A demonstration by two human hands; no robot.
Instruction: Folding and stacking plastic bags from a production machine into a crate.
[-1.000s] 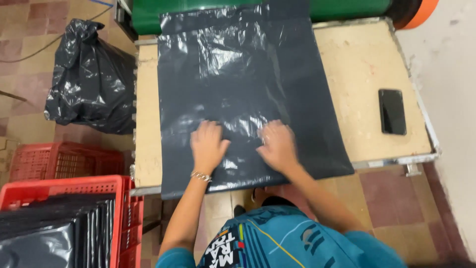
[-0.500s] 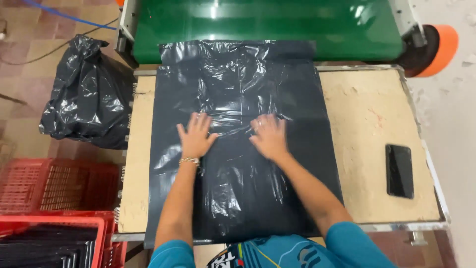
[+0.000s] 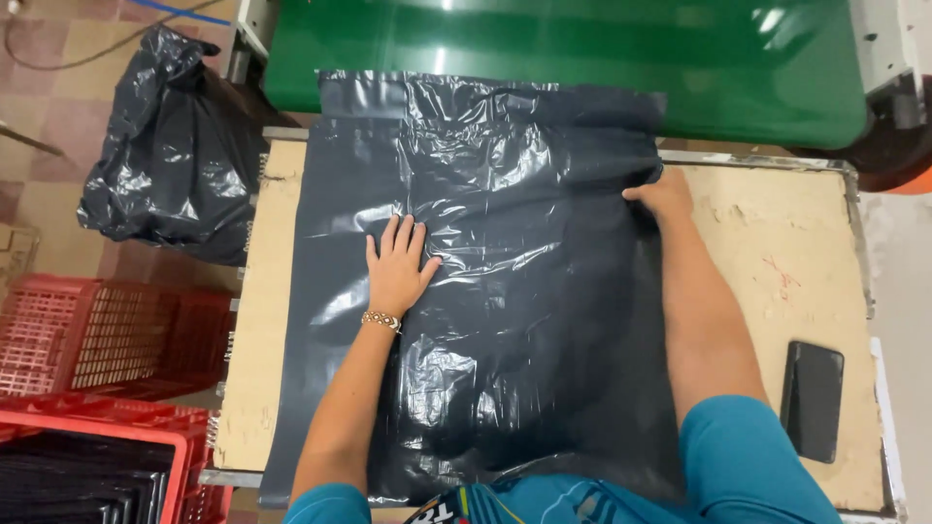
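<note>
Head view: large black plastic bag (image 3: pixel 485 281) lies flat on the worn wooden table (image 3: pixel 777 252), covering most of its left and centre, far edge lapping onto the green machine bed (image 3: pixel 582 58) at 12 o'clock, near edge hanging off toward the person at 6. Left hand (image 3: pixel 396 267) is flat on the film left of centre, palm down, fingers together and pointing to 12, gripping nothing, beaded bracelet (image 3: pixel 381 319) at the wrist. Right hand (image 3: pixel 662 197) sits at the bag's right edge around 2 o'clock; fingers look curled onto or under the edge, but can't tell if it's pinching the film or just pressing. Black phone (image 3: pixel 812 400) lies on bare table at 4 o'clock, apart from the bag. Stuffed black sack (image 3: pixel 175 155) on the floor at 10 o'clock, red crates (image 3: pixel 107 330) at 8. Risks as I read it: film is still wrinkled mid-sheet, so uneven pressure from one hand could trap creases or air; slick plastic overhanging two table edges could slide off if the left palm lifts; a sideways sweep at the right edge might nudge the phone toward the table rim.
</note>
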